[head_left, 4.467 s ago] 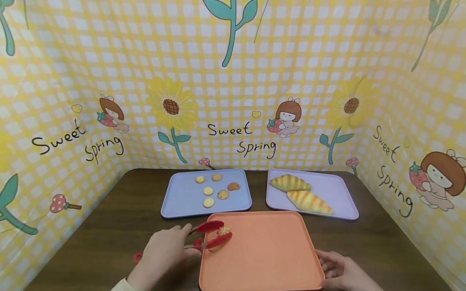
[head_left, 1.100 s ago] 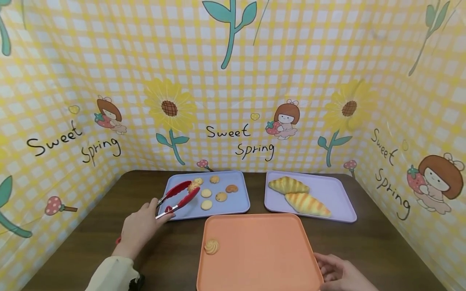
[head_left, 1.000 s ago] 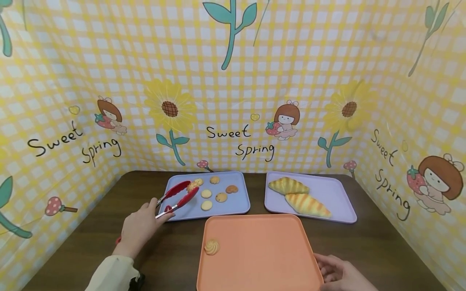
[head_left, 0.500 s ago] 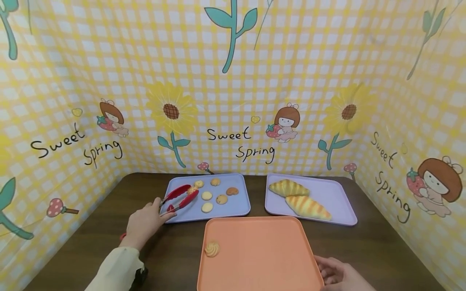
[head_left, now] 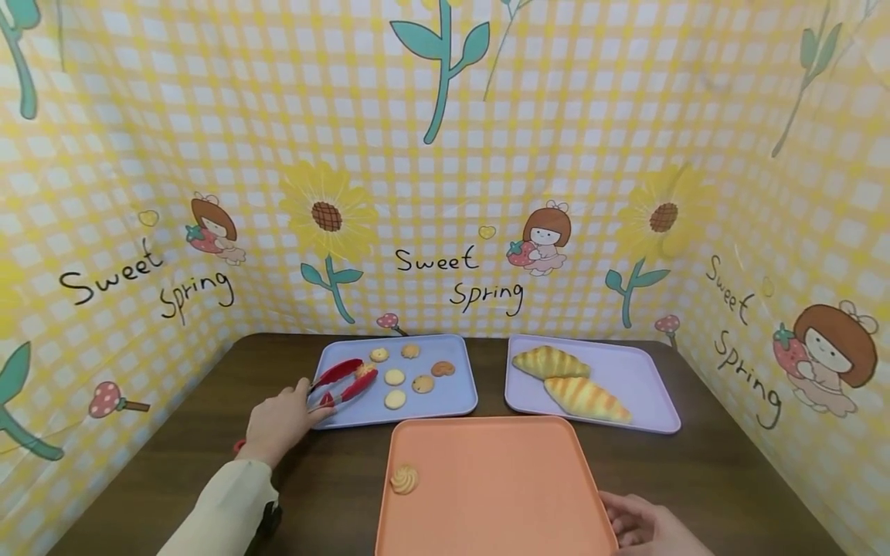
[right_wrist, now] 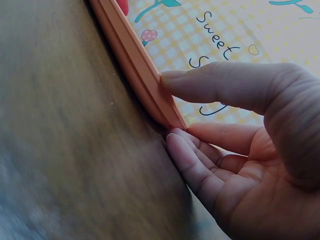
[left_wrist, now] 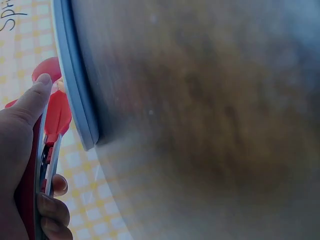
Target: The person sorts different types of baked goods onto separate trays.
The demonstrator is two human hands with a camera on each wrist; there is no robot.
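My left hand (head_left: 280,423) grips a pair of red-tipped metal tongs (head_left: 341,371) over the left part of the blue tray (head_left: 452,398). Between the tong tips sits a small cookie (head_left: 365,370). In the left wrist view the thumb lies along one tong arm (left_wrist: 58,115), with fingers curled round the other side. My right hand (head_left: 645,522) holds the right edge of the orange tray (head_left: 501,494); the right wrist view has the thumb on its rim (right_wrist: 142,67) and the fingertips at its lower edge. A swirled cookie (head_left: 404,479) lies at the orange tray's left side.
Several other cookies (head_left: 395,399) are spread over the blue tray. To the right, a lilac tray (head_left: 647,386) carries two croissant-shaped breads (head_left: 587,399). All stand on a dark wooden table (head_left: 174,432), with a yellow checked cloth (head_left: 445,185) behind and at both sides.
The left hand moved the tongs from the orange tray back to the blue one, leaving the swirled cookie behind. Lately the tong tips drew closer around another cookie. The right hand stayed put.
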